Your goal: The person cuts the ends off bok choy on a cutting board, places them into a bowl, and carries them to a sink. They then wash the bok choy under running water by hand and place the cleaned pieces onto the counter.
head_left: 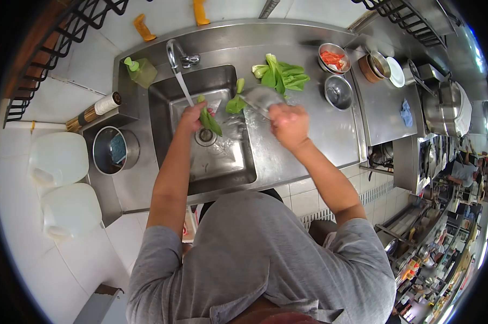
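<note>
Over the sink (214, 181), my left hand (190, 117) is closed around a green leafy vegetable (210, 122), close to the water running from the faucet (174, 54). My right hand (290, 125) is closed on a metal bowl (261, 100), which is tilted and blurred beside the sink's right edge. A small leafy piece (235, 103) lies at that edge, left of the bowl. Behind the bowl, more leafy greens (281, 74) rest on the steel counter (319, 140).
At the counter's right stand a bowl of red pieces (333, 58) and a metal bowl (339, 92). A soap bottle (141, 73) is at the back left, above a steel pot (111, 151). Farther right are stacked pans (375, 66), a blue cloth (406, 113) and a large pot (444, 110).
</note>
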`<state>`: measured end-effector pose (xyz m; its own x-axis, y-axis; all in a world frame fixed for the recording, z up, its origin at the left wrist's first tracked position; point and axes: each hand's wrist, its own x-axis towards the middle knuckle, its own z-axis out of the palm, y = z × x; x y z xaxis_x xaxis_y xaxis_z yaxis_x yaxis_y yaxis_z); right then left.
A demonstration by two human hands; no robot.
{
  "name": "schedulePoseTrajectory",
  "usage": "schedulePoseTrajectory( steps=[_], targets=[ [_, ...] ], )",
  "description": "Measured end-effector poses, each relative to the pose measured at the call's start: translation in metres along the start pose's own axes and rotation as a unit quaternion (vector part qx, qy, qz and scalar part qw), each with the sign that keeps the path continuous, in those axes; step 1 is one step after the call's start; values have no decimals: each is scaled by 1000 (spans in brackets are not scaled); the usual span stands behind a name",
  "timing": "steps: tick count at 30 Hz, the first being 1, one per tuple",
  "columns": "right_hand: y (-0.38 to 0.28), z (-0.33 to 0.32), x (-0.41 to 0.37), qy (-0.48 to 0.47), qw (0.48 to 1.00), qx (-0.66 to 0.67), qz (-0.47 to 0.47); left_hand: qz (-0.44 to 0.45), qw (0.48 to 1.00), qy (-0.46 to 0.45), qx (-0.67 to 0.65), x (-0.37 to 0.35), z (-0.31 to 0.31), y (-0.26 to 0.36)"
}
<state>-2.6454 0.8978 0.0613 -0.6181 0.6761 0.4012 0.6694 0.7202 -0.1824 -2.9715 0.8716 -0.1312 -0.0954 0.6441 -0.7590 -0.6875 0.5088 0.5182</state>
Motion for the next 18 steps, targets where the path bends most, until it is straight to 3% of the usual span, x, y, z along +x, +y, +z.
schedulePoseTrajectory(
  steps=[2,4,6,8,11,12,15,17,18],
  targets=[
    [29,-13,-11,30,999,14,3,16,1000,-3,12,-4,0,-1],
    [61,-24,-37,-29,976,51,209,34,999,0,24,-16,2,2],
    [129,-14,-82,-67,939,167,293,45,996,19,75,-19,-1,6],
    [180,-2,-122,-132,913,165,348,49,993,20,107,-19,-7,8],
    [164,-13,-111,-18,953,-133,270,53,991,-16,118,-16,-22,9],
    [146,-19,-88,35,957,-154,243,60,990,-34,119,-15,-25,10],
    [75,-2,-16,10,931,191,310,48,993,-45,98,-20,-27,8],
    [37,62,10,-75,888,384,241,27,995,-63,69,-25,-26,8],
    [10,87,33,-104,880,410,215,38,994,-77,62,-24,-28,2]
  ],
)
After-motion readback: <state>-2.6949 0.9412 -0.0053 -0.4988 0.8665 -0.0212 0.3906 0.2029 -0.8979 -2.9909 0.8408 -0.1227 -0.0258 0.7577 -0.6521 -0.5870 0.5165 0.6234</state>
